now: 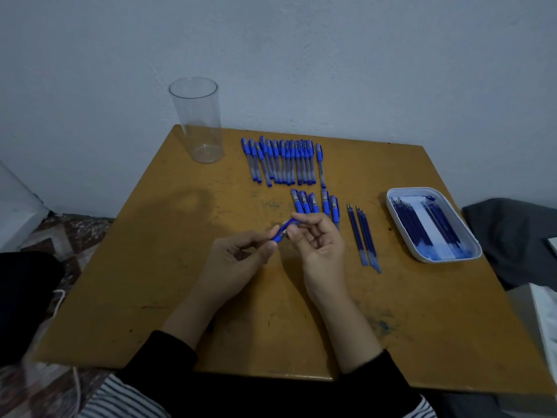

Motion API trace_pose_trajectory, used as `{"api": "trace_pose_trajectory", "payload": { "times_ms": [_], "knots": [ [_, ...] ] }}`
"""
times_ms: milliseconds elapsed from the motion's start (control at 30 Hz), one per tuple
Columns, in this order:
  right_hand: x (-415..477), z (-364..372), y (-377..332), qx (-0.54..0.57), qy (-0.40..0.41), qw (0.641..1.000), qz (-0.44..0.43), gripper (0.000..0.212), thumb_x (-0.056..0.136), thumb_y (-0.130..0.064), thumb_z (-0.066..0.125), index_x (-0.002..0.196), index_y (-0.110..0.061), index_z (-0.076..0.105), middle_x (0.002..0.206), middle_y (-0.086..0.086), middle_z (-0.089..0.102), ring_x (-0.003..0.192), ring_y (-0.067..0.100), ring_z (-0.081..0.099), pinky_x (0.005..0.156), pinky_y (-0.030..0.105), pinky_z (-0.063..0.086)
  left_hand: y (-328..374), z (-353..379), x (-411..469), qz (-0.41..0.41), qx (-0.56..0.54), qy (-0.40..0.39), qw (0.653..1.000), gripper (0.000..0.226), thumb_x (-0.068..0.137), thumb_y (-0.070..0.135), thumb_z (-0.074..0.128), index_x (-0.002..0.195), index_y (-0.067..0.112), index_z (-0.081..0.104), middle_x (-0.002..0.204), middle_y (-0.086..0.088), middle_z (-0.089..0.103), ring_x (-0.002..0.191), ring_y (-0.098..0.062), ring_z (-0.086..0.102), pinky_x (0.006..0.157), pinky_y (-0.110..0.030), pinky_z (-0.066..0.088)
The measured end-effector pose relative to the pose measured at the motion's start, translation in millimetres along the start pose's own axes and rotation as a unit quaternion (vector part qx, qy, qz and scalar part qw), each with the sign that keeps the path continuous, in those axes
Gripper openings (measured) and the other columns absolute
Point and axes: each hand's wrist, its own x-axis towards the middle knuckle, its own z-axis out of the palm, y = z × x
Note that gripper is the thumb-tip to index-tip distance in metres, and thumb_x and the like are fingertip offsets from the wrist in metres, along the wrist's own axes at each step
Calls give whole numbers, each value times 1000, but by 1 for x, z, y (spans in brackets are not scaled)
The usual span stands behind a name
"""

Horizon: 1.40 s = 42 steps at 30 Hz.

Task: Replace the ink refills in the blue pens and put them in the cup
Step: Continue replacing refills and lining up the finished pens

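Over the middle of the table (144,267): one blue pen (283,232) is held just above the wood, slanting up and away to the right.
Left grip (241,254): thumb and fingertips pinch the pen's lower end.
Right grip (322,245): curled fingers pinch the pen's upper end.
Step in hand: apparently twisting the pen apart or together around a refill; I cannot tell which.
Doing it well: one hand should hold the barrel steady while the other turns. Working low over the table keeps any dropped part from rolling far, and the refill should slide in straight.
Cup (197,119): clear and upright at the back left corner, well apart from the hands, with no pen showing inside.
Waiting pens: a long row (283,161) lies at the back and a short row (313,202) just beyond the hands.
Refills: a few loose refills (363,236) lie beside the right hand, and more lie in a white tray (479,251) near the right edge.
Hard to make out: fingers cover most of the held pen, the right hand hides part of the short row, and in the dim light spent and fresh refills look alike.
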Motion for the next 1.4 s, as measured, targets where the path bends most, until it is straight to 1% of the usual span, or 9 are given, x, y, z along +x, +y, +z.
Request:
{"api": "trace_pose_trajectory", "payload": {
  "times_ms": [100,267,533,667,800,967,1167,1267,1400],
  "knots": [
    [0,1,0,5,-1,1000,-4,23,88,6,65,98,-15,66,91,0,69,85,8,65,77,21,53,-2,-2,0,12,7,-11,1000,37,83,20,67,121,16,68,63,16,66,50,4,51,53,-7,38],
    [1,3,5,2,2,1000,-10,24,89,5,64,98,-17,65,87,-8,70,86,6,65,78,22,52,-7,-4,1,28,12,-23,999,39,88,11,65,126,1,65,64,13,66,51,3,51,56,-7,39],
    [9,0,-2,7,-17,999,-38,20,91,3,61,100,-14,65,98,8,69,94,19,66,86,30,53,-9,-3,3,30,12,-54,998,39,94,5,58,132,16,57,61,14,58,48,4,46,56,-4,37],
    [12,5,-4,-1,-16,1000,-26,21,91,2,64,102,-16,67,93,-7,70,92,9,65,84,26,53,-13,-1,2,32,15,-33,999,39,96,2,57,133,15,56,63,16,61,50,7,48,62,1,37],
    [14,5,-5,22,18,999,-17,19,91,-2,66,105,-14,67,95,-1,69,94,14,65,86,29,54,-13,-1,1,33,11,-10,999,37,95,3,60,132,3,60,70,17,68,55,13,51,66,2,37],
    [16,4,-7,40,55,998,-10,21,96,-4,59,113,-15,64,94,-5,74,94,11,68,88,27,54,-11,0,-2,37,4,43,998,34,93,16,61,127,15,65,80,15,75,60,13,53,68,-2,40],
    [12,3,7,-99,21,995,28,20,94,-5,64,110,-16,68,94,-3,75,92,10,71,85,29,57,-13,-1,-4,84,29,91,992,29,94,21,67,123,25,67,98,11,78,59,-5,59,63,-19,52],
    [11,2,10,-171,9,985,19,20,92,-8,66,105,-23,68,92,-6,73,91,3,68,83,21,55,-9,-6,-2,97,63,137,984,31,91,23,65,122,23,68,98,17,76,75,-4,69,72,-16,54],
    [11,3,11,-234,-2,972,21,16,90,-10,69,105,-16,71,93,-13,69,90,-8,62,78,8,49,-9,-20,5,138,166,154,964,28,94,24,64,121,22,69,112,15,71,98,1,67,84,-15,49]
  ]
}}
